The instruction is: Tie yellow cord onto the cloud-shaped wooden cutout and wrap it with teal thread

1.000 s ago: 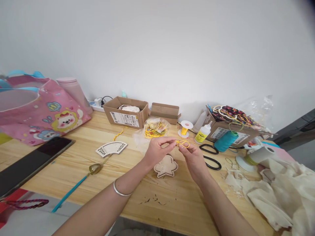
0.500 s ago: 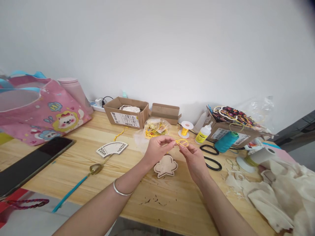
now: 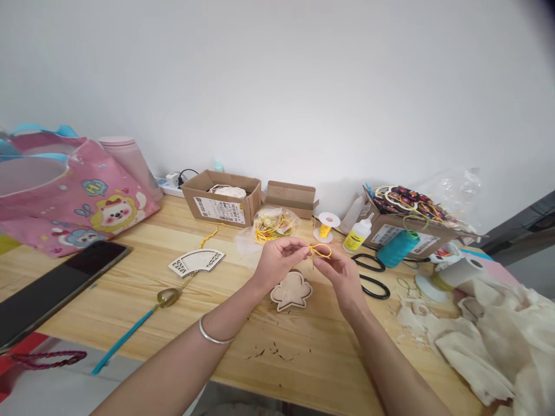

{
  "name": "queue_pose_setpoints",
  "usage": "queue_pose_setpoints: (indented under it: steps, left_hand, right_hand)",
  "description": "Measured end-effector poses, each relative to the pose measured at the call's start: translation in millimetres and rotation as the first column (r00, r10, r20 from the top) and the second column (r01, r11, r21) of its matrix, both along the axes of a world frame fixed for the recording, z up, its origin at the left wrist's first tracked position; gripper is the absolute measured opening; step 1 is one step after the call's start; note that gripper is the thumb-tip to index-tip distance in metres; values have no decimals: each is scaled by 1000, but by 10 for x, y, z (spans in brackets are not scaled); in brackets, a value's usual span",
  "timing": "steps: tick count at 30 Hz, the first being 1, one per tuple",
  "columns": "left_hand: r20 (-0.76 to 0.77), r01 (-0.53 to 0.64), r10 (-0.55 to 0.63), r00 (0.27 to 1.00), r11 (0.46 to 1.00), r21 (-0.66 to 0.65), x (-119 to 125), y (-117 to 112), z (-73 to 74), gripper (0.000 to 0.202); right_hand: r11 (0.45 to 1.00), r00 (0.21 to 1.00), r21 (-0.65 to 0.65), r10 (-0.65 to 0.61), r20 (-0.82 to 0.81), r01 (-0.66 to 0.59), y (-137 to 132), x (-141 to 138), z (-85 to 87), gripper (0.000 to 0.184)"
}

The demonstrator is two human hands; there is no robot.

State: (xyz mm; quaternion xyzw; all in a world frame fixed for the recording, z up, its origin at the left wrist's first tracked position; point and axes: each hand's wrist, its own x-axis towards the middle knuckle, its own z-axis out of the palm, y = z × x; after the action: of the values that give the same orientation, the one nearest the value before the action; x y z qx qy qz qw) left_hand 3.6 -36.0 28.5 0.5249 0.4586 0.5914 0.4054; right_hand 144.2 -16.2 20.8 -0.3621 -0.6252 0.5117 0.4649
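My left hand (image 3: 277, 263) and my right hand (image 3: 340, 274) are raised just above the wooden table (image 3: 182, 312), both pinching a thin yellow cord (image 3: 321, 249) that forms a small loop between the fingertips. Under the hands lies a cloud-shaped wooden cutout (image 3: 291, 290), partly hidden by them. A silver bangle (image 3: 212, 336) circles my left wrist.
A fan-shaped wooden piece (image 3: 197, 261) with a tassel, a phone (image 3: 52, 289) and a pink bag (image 3: 69, 193) lie left. Cardboard boxes (image 3: 222, 198), a bag of yellow cord (image 3: 271, 226), a spool (image 3: 326, 225), glue bottle (image 3: 359, 234), scissors (image 3: 370, 276), teal thread (image 3: 398, 247) and white cloth (image 3: 489, 341) sit behind and right.
The yellow loop has shrunk a little and the fingertips of both hands have drawn closer together. The hands stay in the same spot above the cutout.
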Motion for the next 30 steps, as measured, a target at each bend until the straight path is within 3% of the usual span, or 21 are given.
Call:
queue_pose_setpoints:
  steps: [3,7,16,25,30]
  left_hand:
    - [-40,10,-9,999,1000,18,5,-5,-18,16]
    - [-81,28,-25,996,999,30,8,-9,-42,18]
    - [-179,37,-23,984,997,75,-6,-23,-46,15]
    - [-27,149,-149,988,989,-5,15,-11,-58,19]
    - [12,142,-142,990,990,-24,23,-14,-54,20]
  right_hand:
    - [992,995,122,-18,94,6,-10,-8,28,16]
    - [957,990,281,-99,101,67,-9,-16,33,12]
    - [853,947,500,-269,174,150,-36,4,47,12]
    - [851,931,498,-304,201,171,-15,6,44,11]
    - [861,932,486,-289,218,153,-3,11,34,11]
